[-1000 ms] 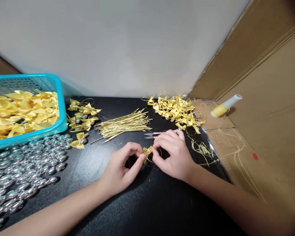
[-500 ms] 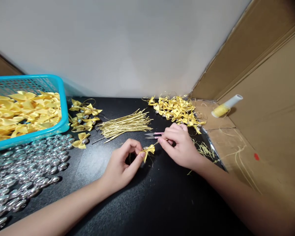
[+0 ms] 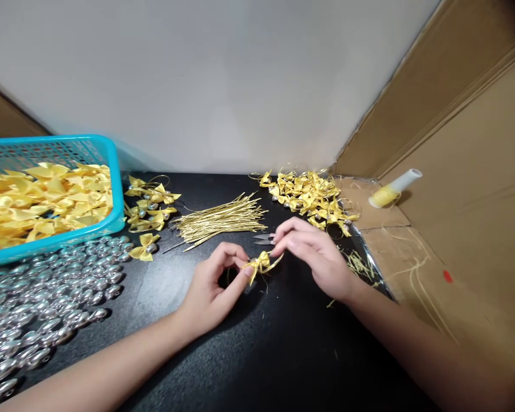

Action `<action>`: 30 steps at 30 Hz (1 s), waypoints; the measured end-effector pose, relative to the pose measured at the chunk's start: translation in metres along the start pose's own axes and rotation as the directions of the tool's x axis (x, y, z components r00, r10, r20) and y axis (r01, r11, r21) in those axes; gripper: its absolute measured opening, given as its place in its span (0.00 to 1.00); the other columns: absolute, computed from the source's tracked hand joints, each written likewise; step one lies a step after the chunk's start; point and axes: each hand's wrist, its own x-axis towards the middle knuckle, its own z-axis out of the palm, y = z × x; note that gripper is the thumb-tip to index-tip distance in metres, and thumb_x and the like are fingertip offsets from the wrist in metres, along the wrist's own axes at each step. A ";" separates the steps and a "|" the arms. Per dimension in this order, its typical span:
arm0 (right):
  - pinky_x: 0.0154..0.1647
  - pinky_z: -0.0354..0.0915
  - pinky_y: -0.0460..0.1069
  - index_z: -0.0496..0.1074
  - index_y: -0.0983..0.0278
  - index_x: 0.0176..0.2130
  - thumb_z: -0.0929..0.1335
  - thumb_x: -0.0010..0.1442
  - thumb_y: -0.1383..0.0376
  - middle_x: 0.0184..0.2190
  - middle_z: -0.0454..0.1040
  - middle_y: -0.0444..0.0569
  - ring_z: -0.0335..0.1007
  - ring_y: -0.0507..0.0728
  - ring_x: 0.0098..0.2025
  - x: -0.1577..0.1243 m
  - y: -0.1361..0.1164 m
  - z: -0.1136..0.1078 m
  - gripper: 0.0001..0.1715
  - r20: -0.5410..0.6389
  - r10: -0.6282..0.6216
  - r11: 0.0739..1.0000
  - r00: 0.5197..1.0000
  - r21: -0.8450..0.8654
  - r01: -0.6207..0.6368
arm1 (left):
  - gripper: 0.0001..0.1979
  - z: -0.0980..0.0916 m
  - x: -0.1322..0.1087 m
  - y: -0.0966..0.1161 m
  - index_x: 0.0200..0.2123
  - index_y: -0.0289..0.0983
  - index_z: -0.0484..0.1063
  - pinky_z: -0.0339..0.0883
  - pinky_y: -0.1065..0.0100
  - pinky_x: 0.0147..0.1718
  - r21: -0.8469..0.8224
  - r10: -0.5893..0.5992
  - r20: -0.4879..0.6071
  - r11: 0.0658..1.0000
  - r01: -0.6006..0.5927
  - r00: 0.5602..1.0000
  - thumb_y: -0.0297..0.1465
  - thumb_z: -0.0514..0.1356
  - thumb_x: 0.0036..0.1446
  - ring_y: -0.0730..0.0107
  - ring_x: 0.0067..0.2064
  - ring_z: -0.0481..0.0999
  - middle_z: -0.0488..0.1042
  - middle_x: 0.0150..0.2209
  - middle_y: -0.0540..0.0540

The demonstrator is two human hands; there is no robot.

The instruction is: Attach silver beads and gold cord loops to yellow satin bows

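My left hand (image 3: 212, 289) pinches a small yellow ribbon bow (image 3: 260, 264) just above the black table (image 3: 257, 355). My right hand (image 3: 315, 257) is closed in a pinch on a thin gold cord that bends round from the bow's right side. Small thread snips (image 3: 264, 238) with a pink handle lie just behind my right fingers. A bundle of gold cords (image 3: 218, 218) lies behind the hands.
A teal basket (image 3: 111, 189) of yellow bows stands at the left, with several silver beads (image 3: 47, 303) spread in front of it. Loose bows (image 3: 148, 209) lie beside the basket. A heap of finished bows (image 3: 311, 197) and a spool of yellow thread (image 3: 390, 191) lie at the back right by cardboard walls.
My right hand pulled the gold cord away to the right, then came back toward the bow with the cord now looped. My left hand kept its pinch on the bow.
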 end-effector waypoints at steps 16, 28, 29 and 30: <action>0.38 0.65 0.50 0.74 0.64 0.27 0.67 0.59 0.65 0.29 0.74 0.46 0.69 0.53 0.34 -0.001 0.011 0.019 0.09 -0.192 0.175 0.984 0.966 0.071 -0.165 | 0.07 0.000 0.000 -0.002 0.38 0.39 0.63 0.65 0.76 0.29 0.056 0.046 0.019 0.997 -0.047 0.999 0.22 0.57 0.60 0.77 0.29 0.70 0.68 0.29 0.54; 0.29 0.57 0.47 0.70 0.63 0.22 0.68 0.50 0.67 0.23 0.66 0.41 0.60 0.49 0.26 0.011 -0.001 -0.018 0.07 -0.303 0.279 0.871 0.911 0.480 -0.107 | 0.04 -0.001 0.001 -0.004 0.38 0.39 0.64 0.63 0.73 0.28 0.080 -0.031 -0.044 0.996 0.035 0.999 0.26 0.56 0.61 0.76 0.27 0.68 0.67 0.27 0.54; 0.29 0.57 0.46 0.70 0.64 0.21 0.67 0.49 0.68 0.23 0.65 0.41 0.59 0.48 0.25 0.011 -0.006 -0.022 0.07 -0.268 0.284 0.828 0.921 0.552 -0.095 | 0.03 -0.001 0.001 -0.005 0.38 0.39 0.64 0.62 0.73 0.28 0.071 -0.049 -0.059 0.996 0.053 0.997 0.27 0.56 0.61 0.76 0.27 0.68 0.67 0.27 0.54; 0.29 0.57 0.46 0.69 0.64 0.20 0.67 0.48 0.68 0.23 0.64 0.41 0.58 0.48 0.25 0.011 -0.009 -0.026 0.08 -0.233 0.287 0.779 0.929 0.621 -0.085 | 0.02 -0.001 0.002 -0.005 0.37 0.39 0.63 0.62 0.73 0.28 0.055 -0.071 -0.078 0.996 0.075 0.994 0.27 0.56 0.61 0.76 0.27 0.68 0.67 0.27 0.54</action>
